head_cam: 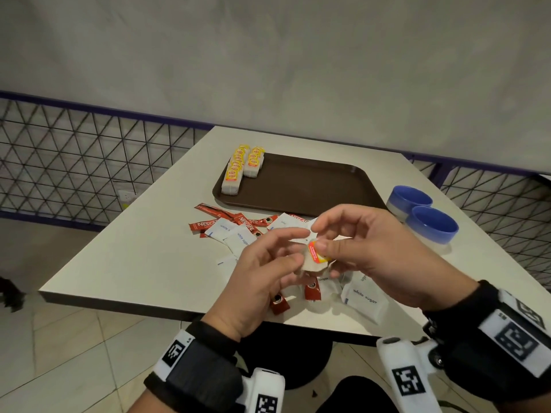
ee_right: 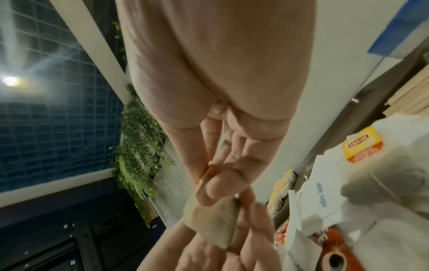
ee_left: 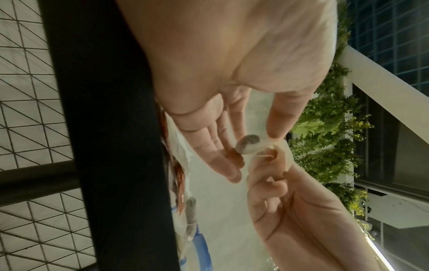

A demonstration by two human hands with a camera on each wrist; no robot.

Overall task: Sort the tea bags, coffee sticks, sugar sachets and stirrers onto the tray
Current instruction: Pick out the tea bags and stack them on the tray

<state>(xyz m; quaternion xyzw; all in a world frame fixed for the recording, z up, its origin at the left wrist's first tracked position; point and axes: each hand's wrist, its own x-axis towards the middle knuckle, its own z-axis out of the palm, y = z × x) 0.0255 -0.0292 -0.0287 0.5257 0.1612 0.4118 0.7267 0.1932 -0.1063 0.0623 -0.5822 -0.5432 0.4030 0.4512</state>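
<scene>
Only two rows of tea bags (head_cam: pixel 243 165) sit on the tray (head_cam: pixel 301 186); both hands (head_cam: pixel 301 257) pinch another tea bag (head_cam: pixel 313 259), while coffee sticks (head_cam: pixel 222 217) and sugar sachets (head_cam: pixel 365 296) wait on the desk (head_cam: pixel 143 257).

A café or canteen seating corner: a brown serving tray (head_cam: pixel 313 186) on a pale table (head_cam: pixel 134 263), wire-mesh partition (head_cam: pixel 74 162) to the left, tiled floor (head_cam: pixel 59 353).

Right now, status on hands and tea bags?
Left hand and right hand pinch one tea bag above the table. Two tea-bag rows on tray. Nothing in the way.
</scene>
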